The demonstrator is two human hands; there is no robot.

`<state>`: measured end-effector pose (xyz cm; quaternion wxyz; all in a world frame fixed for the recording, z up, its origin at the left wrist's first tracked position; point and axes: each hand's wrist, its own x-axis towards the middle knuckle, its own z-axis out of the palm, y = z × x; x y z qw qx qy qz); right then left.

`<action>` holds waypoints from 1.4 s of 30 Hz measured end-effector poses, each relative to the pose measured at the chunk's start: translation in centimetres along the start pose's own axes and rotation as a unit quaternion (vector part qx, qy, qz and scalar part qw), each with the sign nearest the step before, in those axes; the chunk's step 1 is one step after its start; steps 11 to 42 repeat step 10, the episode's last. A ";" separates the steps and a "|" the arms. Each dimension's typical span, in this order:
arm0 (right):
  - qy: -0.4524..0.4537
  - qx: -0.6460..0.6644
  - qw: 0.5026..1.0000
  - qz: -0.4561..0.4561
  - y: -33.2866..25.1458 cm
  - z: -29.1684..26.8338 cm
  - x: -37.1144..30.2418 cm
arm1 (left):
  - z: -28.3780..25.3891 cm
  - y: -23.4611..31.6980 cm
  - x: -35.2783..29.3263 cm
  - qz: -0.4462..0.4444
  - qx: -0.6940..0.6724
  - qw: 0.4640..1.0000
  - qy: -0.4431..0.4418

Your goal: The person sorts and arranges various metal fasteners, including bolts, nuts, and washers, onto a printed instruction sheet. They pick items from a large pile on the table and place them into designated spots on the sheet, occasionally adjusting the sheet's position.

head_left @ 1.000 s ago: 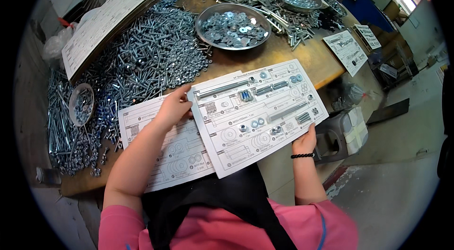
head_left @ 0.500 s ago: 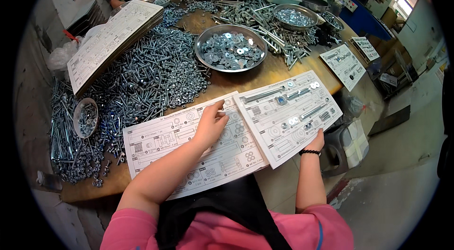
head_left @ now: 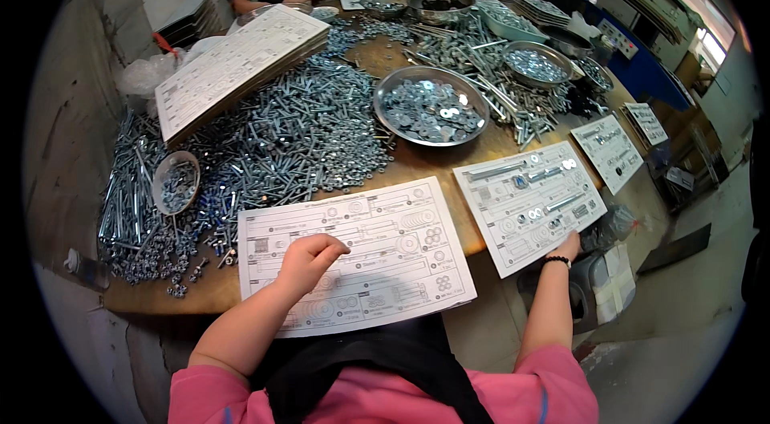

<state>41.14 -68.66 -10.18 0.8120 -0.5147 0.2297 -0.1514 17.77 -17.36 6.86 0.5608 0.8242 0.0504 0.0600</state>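
Note:
My right hand [head_left: 568,247] grips the lower right edge of a printed card [head_left: 491,233] with line drawings of hardware. Bolts, washers and small fittings lie on its upper face. This card is tilted and juts past the table edge. My left hand [head_left: 309,263] is over another printed card [head_left: 437,284], which lies at the table's near edge, slightly past it. Its fingers are curled and pressed together; anything between them is hidden. That second card bears only printed drawings.
A metal bowl of washers [head_left: 433,137] stands beyond the cards. Loose bolts [head_left: 273,119] pile at left, with a small bowl [head_left: 176,183] among them. A stack of cards [head_left: 241,63] leans on the pile. Another loaded card [head_left: 607,153] sits at right. Co-workers sit across the table.
My right hand has moved the loaded card right, off the other card and apart from it. My left hand has drawn back toward me and left, its fingers now curled. The view has shifted.

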 end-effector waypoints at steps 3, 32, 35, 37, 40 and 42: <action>0.127 0.030 0.982 -0.133 -2.4 5.5 -5.4 | -4.9 2.9 -3.0 0.148 0.093 0.978 0.113; -0.286 -0.018 0.809 -0.513 -23.4 17.2 -25.3 | -11.3 17.1 -5.7 0.645 0.197 0.658 0.333; -0.286 -0.018 0.809 -0.513 -23.4 17.2 -25.3 | -11.3 17.1 -5.7 0.645 0.197 0.658 0.333; -0.286 -0.018 0.809 -0.513 -23.4 17.2 -25.3 | -11.3 17.1 -5.7 0.645 0.197 0.658 0.333; -0.286 -0.018 0.809 -0.513 -23.4 17.2 -25.3 | -11.3 17.1 -5.7 0.645 0.197 0.658 0.333; -0.286 -0.018 0.809 -0.513 -23.4 17.2 -25.3 | -11.3 17.1 -5.7 0.645 0.197 0.658 0.333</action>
